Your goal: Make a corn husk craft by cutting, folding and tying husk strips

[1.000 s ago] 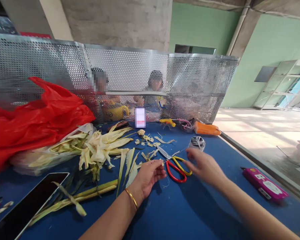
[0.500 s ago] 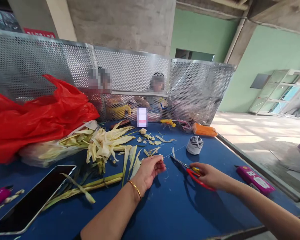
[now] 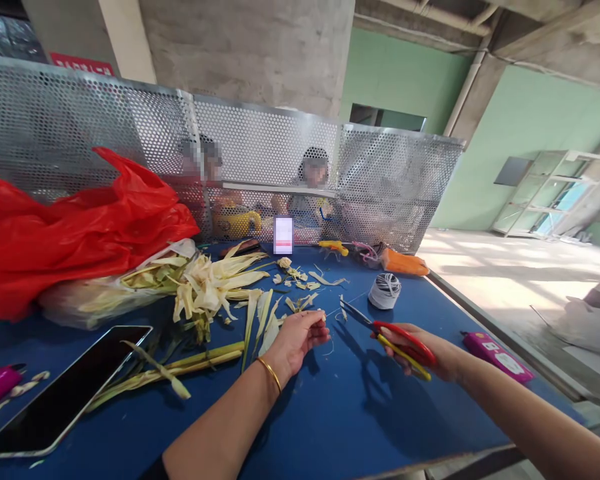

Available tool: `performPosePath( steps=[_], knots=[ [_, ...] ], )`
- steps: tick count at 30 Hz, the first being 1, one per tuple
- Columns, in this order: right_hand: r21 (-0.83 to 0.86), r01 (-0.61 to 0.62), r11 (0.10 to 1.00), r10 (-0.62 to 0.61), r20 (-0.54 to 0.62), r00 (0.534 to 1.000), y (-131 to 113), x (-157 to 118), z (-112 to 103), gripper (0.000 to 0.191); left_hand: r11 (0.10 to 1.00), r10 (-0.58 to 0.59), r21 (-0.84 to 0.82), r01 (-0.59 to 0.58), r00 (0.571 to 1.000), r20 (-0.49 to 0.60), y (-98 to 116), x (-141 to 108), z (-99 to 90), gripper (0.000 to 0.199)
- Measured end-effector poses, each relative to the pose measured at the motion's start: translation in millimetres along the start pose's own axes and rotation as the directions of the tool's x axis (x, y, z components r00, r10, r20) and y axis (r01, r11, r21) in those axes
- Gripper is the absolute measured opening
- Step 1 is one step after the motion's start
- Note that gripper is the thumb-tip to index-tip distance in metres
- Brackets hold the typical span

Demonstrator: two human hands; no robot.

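Note:
My left hand (image 3: 303, 337), a gold bangle at its wrist, pinches a tiny pale piece (image 3: 323, 315) between thumb and finger. A thin thread runs from there toward the ball of grey and white thread (image 3: 385, 291). In my right hand (image 3: 414, 347) are scissors (image 3: 405, 342) with red and yellow handles, their blades pointing left toward the thread. Pale husk strips (image 3: 263, 320) lie just left of my left hand. Small husk scraps (image 3: 300, 277) are scattered beyond it on the blue table (image 3: 320, 427).
Left: red plastic bag (image 3: 80, 233), heap of dry husks (image 3: 210, 280), large black phone (image 3: 65, 393). Right: purple packet (image 3: 499, 357). At the back stand a small lit screen (image 3: 283, 236), a yellow tool (image 3: 334, 247), an orange item (image 3: 405, 262) and a perforated metal screen (image 3: 265, 140) with people behind.
My right hand has turned the scissors, so the red handle is now uppermost and the blades sit higher. A small strip has dropped beside the blade tips. My left hand has hardly moved.

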State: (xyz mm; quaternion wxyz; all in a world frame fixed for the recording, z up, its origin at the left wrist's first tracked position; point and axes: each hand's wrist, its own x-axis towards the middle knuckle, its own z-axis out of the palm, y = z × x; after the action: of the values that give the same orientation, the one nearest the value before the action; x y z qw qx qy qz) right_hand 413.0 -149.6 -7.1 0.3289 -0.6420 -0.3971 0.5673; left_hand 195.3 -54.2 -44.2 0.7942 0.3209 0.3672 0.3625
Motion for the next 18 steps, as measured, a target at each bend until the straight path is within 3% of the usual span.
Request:
performPosePath(
  steps=[5,7,9,13,16,18],
  knots=[
    [-0.234,0.047,0.971,-0.09,-0.176,0.98,-3,24,12,0.04,1.0,-0.015,0.002,0.015,1.0,-0.017,-1,1,0.1,0.014],
    [-0.381,0.106,0.918,-0.167,-0.131,0.977,-3,24,4,0.041,1.0,-0.017,-0.022,0.016,1.0,-0.026,1,2,-1.0,0.014],
    [-0.492,0.202,0.847,-0.236,-0.007,0.972,-2,16,-12,0.044,0.998,-0.012,-0.063,0.01,0.999,-0.03,7,2,-2.4,0.013],
    [-0.573,0.196,0.796,-0.111,0.181,0.977,-1,-6,-50,0.045,0.99,-0.004,-0.144,0.004,1.0,-0.006,25,-5,-3.3,0.012],
    [-0.606,0.154,0.78,-0.027,0.213,0.977,-4,-5,-63,0.041,0.989,0.003,-0.151,0.0,1.0,0.025,36,-13,-1.5,0.013],
    [-0.626,0.164,0.763,-0.061,0.183,0.981,-9,11,-59,0.039,0.99,-0.001,-0.143,0.007,0.999,0.043,38,-16,-0.1,0.013]
  ],
)
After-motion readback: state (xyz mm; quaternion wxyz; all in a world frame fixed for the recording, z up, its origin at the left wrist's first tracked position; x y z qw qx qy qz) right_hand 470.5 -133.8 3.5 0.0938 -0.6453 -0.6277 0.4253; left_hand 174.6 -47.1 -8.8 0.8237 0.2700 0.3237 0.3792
